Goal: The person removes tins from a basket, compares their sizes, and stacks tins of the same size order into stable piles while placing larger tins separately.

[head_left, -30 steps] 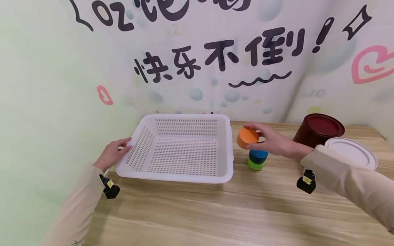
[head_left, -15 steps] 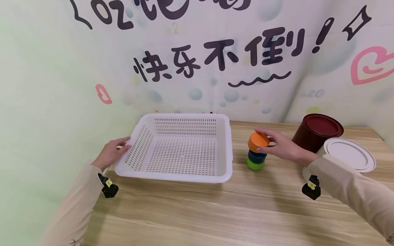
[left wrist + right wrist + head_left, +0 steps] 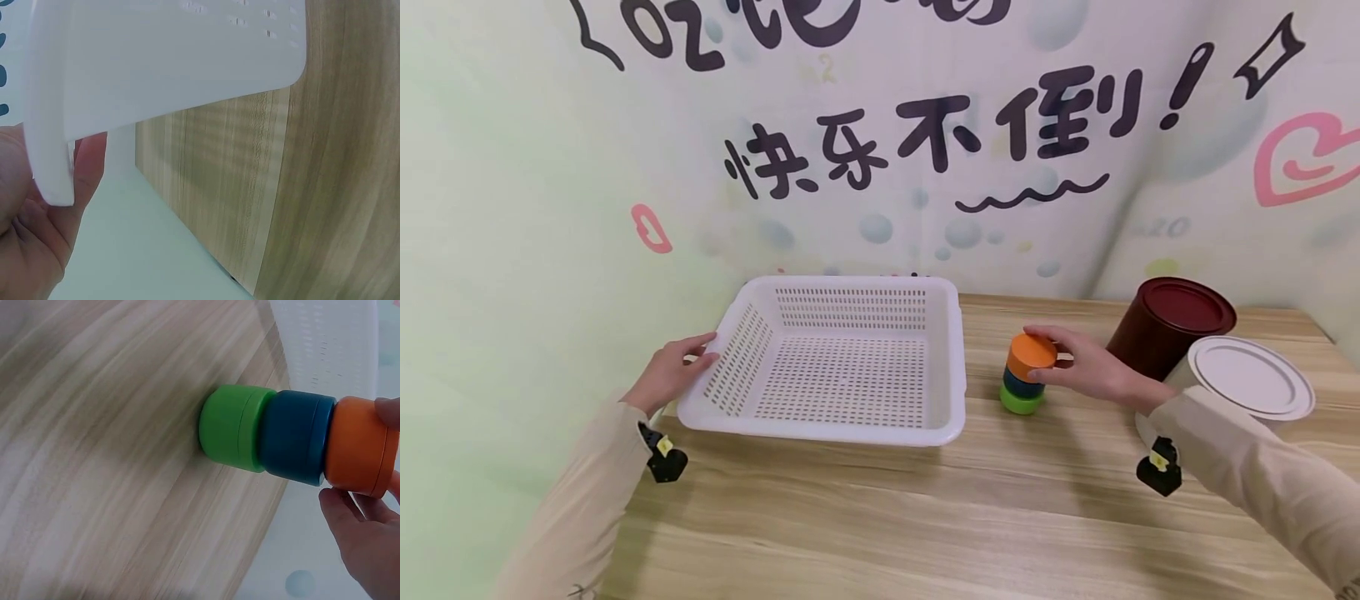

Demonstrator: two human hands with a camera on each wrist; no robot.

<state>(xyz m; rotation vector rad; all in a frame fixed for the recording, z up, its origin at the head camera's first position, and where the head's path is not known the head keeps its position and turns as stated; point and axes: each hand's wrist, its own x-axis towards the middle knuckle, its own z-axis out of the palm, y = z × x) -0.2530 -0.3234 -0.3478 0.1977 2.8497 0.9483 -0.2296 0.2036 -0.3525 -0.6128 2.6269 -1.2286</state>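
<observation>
My right hand [image 3: 1086, 367] grips a small round orange jar [image 3: 1030, 358], its thumb and fingers on either side. Beneath the orange jar, and touching it, is a dark blue jar [image 3: 294, 436]; a green jar [image 3: 232, 427] forms the bottom of this stack on the table. The stack stands just right of a white plastic basket [image 3: 827, 430] with slotted sides and no contents. At the basket's left end my left hand [image 3: 666, 375] pinches the rim, thumb on one side and fingers on the other in the left wrist view.
Behind my right forearm stand a dark red lidded tin [image 3: 1172, 321] and a white lidded canister [image 3: 1251, 379]. The wooden table [image 3: 880, 525] meets a printed cloth wall [image 3: 850, 233] at the back and a pale wall at the left.
My right hand has moved right and down, bringing the orange jar from beside the basket onto the blue jar. The left hand stays at the basket rim.
</observation>
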